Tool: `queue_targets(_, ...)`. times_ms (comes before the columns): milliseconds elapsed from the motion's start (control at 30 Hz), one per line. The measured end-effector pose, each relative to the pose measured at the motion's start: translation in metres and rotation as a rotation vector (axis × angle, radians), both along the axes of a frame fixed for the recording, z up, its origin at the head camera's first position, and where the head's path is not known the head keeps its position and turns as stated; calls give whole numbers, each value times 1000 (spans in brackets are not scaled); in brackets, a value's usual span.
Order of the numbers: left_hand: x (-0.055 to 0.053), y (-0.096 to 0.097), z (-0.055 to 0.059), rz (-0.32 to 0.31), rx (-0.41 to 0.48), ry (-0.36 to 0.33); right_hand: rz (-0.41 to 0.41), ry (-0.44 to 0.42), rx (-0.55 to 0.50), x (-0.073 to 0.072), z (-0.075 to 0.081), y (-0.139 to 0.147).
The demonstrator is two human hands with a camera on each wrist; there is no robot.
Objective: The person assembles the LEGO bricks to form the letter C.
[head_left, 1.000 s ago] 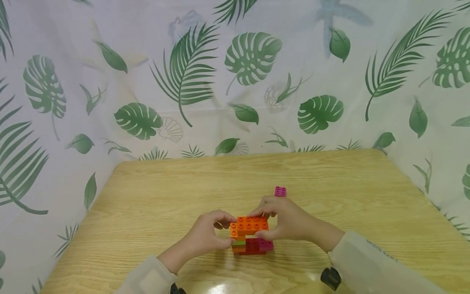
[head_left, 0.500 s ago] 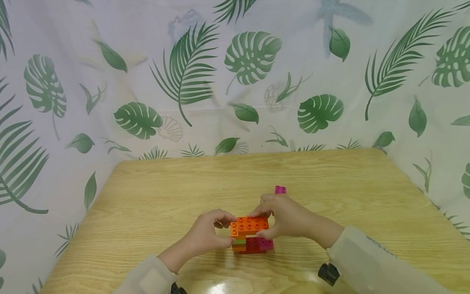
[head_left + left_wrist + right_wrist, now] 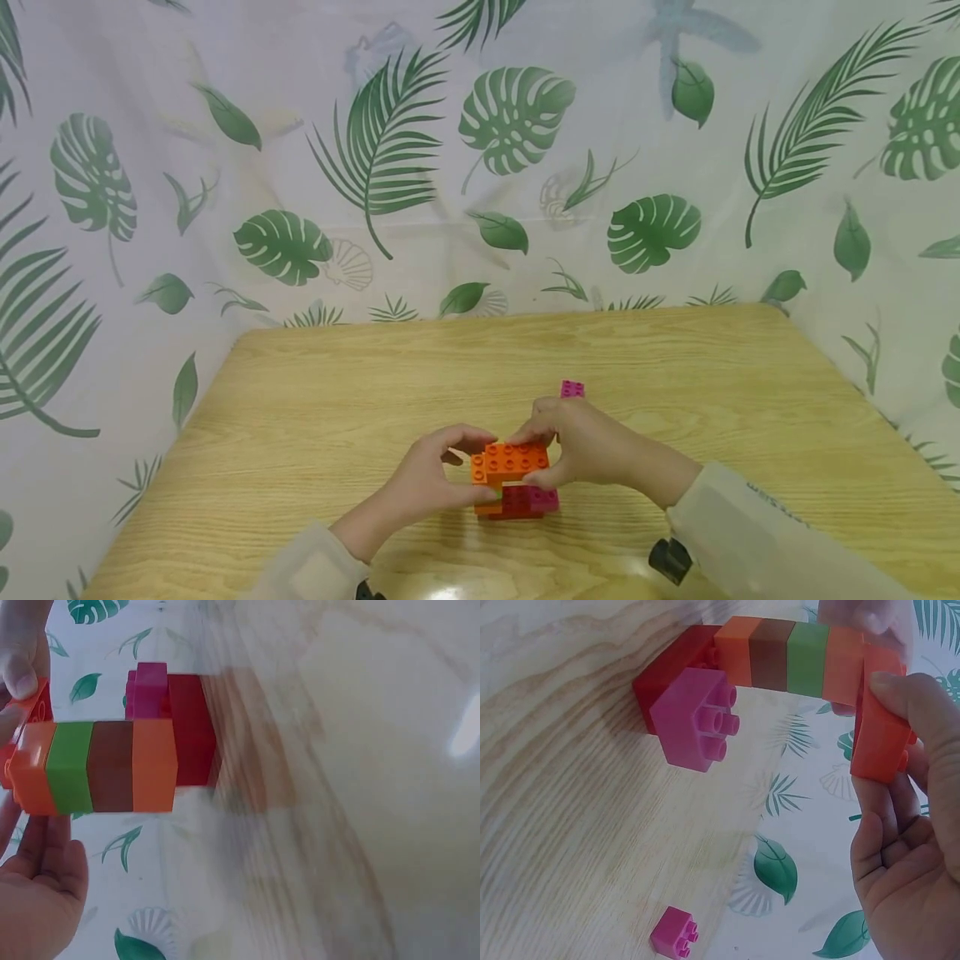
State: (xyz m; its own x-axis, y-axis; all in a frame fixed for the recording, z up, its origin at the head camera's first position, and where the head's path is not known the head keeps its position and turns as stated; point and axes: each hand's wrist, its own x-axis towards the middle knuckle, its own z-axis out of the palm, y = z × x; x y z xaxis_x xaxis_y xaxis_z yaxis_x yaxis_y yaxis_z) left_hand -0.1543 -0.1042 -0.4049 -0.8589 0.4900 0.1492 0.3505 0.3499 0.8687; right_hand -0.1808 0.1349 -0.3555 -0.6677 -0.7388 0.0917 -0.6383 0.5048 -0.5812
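A toy building-brick structure stands on the table before both hands. Its red base brick (image 3: 196,742) carries a pink brick (image 3: 690,720) at one end and a tower at the other. Upward, that tower has an orange brick (image 3: 154,769), a brown brick (image 3: 110,769), a green brick (image 3: 69,769) and another orange brick (image 3: 36,772). A long orange brick (image 3: 517,462) reaches rightward over the red base from the tower's top. My right hand (image 3: 592,442) pinches this long brick between thumb and fingers. My left hand (image 3: 427,479) grips the tower, thumb in front, fingers behind.
A loose pink brick (image 3: 572,388) lies on the wooden table (image 3: 337,375) beyond my right hand. Leaf-printed cloth (image 3: 420,275) hangs behind the table and along its sides. Black wrist-camera mounts (image 3: 670,560) sit below the sleeves.
My left hand has shifted slightly right, its thumb and index finger reaching farther across the tower. The right hand has barely moved and keeps its pinch on the long orange brick.
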Motion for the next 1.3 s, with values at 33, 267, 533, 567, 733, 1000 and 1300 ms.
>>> queue_targets(33, 1, 2, -1, 12, 23, 1, 0, 2, -2, 0, 0, 0)
queue_targets(267, 6, 13, -6, 95, 164, 13, 3, -12, -21, 0, -1, 1)
queue_targets(533, 10, 19, -19, 192, 280, -29, -6, 2, -8, 0, -2, 1)
queue_targets(567, 10, 20, -20, 198, 296, -28, -8, 7, -6, 0, -2, 1)
queue_targets(733, 10, 21, -24, 216, 344, -33, -24, 40, -20, 1, -7, 3)
queue_targets(1000, 10, 21, -26, 217, 366, -54, -48, 66, -158, 5, -26, 8)
queue_targets(1300, 10, 22, -26, 210, 362, -47, -48, 11, -297, 6, -47, 22)
